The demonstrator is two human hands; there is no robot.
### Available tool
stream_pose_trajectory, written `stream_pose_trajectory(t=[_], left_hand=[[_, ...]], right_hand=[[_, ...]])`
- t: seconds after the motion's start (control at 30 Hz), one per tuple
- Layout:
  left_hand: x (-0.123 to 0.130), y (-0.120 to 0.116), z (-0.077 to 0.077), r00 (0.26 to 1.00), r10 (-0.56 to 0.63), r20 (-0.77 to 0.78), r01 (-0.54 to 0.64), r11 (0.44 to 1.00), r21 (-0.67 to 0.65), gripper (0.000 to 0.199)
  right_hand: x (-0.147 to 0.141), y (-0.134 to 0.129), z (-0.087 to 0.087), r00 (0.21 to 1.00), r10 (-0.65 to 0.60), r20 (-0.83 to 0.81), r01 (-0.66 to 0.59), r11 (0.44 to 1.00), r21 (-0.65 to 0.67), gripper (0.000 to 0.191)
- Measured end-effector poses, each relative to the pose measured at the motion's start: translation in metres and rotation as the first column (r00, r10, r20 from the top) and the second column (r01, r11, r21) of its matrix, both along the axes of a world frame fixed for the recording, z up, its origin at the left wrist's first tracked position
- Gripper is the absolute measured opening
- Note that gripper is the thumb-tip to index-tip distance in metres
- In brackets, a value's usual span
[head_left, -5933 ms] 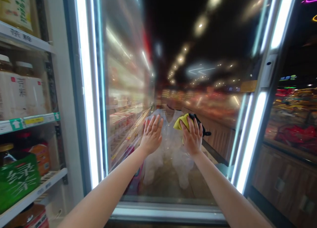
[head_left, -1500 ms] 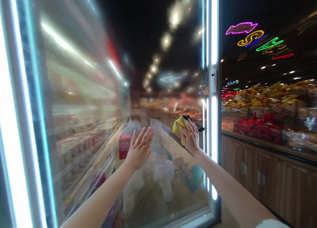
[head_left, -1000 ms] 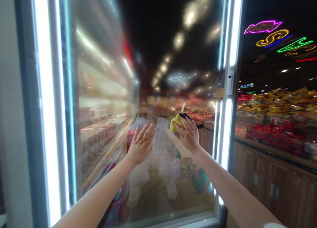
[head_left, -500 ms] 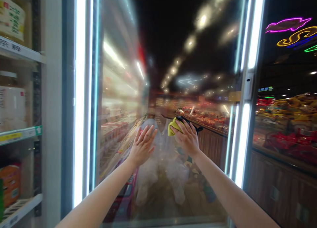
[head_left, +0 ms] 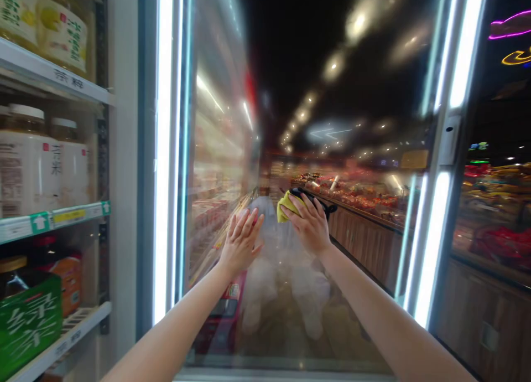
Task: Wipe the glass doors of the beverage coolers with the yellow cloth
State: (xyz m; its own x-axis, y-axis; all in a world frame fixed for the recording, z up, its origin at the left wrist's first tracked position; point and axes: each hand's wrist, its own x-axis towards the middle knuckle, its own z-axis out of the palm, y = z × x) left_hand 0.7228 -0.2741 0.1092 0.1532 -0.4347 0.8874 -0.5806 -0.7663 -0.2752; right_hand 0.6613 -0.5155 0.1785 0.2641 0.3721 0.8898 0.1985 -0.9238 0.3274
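The yellow-and-black cloth (head_left: 286,207) lies near the middle of the glass door (head_left: 290,94), under the right hand (head_left: 310,222), whose fingers are a little apart and bent over it, holding it toward the pane; a black end pokes out beyond that hand on the side nearer the door's right edge. The left hand (head_left: 241,241) is at about the same level on the door, just beside the cloth, palm toward the pane, its fingers fanned wide with no item visible in them; whether the palm touches the glass cannot be told. A narrow strip of pane separates the hands, while broad spans of glass run from them to the door's left light strip (head_left: 164,149) and right light strip (head_left: 433,249), with more pane above. Past the door's left edge, the shelf unit (head_left: 122,166) holds yellow jars (head_left: 64,30) on its top visible tier, white-labelled bottles (head_left: 29,166) on the next, and a green pack (head_left: 29,321) beside an orange box (head_left: 68,282) below. Past the door's right edge stands a wood-panelled bench (head_left: 464,326), bearing red packets (head_left: 493,243) and other goods too blurred to tell.
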Motion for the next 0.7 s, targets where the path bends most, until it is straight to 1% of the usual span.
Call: stream_pose_trajectory(t=[0.03,0.07,0.13,0.2,0.27,0.33,0.4,0.47,0.53,0.57,0.6,0.67,0.7], left_hand=[[0.001,0.006,-0.001,1.000,0.005,-0.007,-0.005,1.000,-0.005,0.089],[0.001,0.012,-0.002,1.000,0.012,-0.013,-0.012,1.000,-0.009,0.089],[0.003,0.024,-0.002,0.999,0.031,-0.024,-0.031,0.999,-0.020,0.090],[0.005,0.031,-0.002,0.998,0.047,-0.031,-0.048,0.998,-0.029,0.090],[0.006,0.035,-0.003,0.998,0.058,-0.030,-0.059,0.998,-0.034,0.089],[0.006,0.036,-0.005,0.998,0.065,-0.023,-0.065,0.997,-0.036,0.089],[0.006,0.037,-0.008,0.998,0.067,-0.021,-0.068,0.997,-0.042,0.090],[0.007,0.040,-0.013,0.997,0.067,-0.025,-0.068,0.996,-0.050,0.091],[0.008,0.047,-0.017,0.997,0.068,-0.023,-0.069,0.996,-0.057,0.092],[0.009,0.052,-0.018,0.998,0.067,-0.020,-0.068,0.996,-0.059,0.093],[0.010,0.057,-0.019,0.998,0.065,-0.016,-0.066,0.996,-0.059,0.094],[0.012,0.068,-0.020,0.998,0.063,-0.012,-0.063,0.996,-0.061,0.098],[0.013,0.073,-0.020,0.998,0.064,-0.012,-0.064,0.996,-0.063,0.099]], right_hand=[[-0.002,-0.007,-0.001,1.000,-0.010,0.012,0.010,1.000,0.014,0.046],[-0.002,-0.011,0.000,0.999,-0.025,0.038,0.023,0.998,0.055,0.046],[0.003,-0.008,0.009,0.993,-0.058,0.104,0.039,0.984,0.174,0.044],[0.013,0.012,0.020,0.986,-0.076,0.147,0.034,0.963,0.267,0.042],[0.024,0.040,0.027,0.986,-0.071,0.149,0.026,0.958,0.286,0.043],[0.031,0.065,0.024,0.992,-0.050,0.120,0.022,0.975,0.222,0.044],[0.032,0.075,0.013,0.996,-0.022,0.081,0.015,0.996,0.091,0.046],[0.027,0.068,-0.002,0.999,0.003,0.049,0.000,0.998,-0.065,0.046],[0.020,0.051,-0.012,0.999,0.013,0.040,-0.006,0.985,-0.172,0.045],[0.016,0.042,-0.013,0.999,0.008,0.047,0.001,0.982,-0.188,0.044],[0.014,0.036,-0.011,0.998,-0.002,0.065,0.014,0.984,-0.176,0.044],[0.015,0.035,0.000,0.992,-0.031,0.123,0.042,0.996,-0.084,0.042],[0.018,0.042,0.007,0.987,-0.045,0.154,0.049,0.998,-0.024,0.041]])
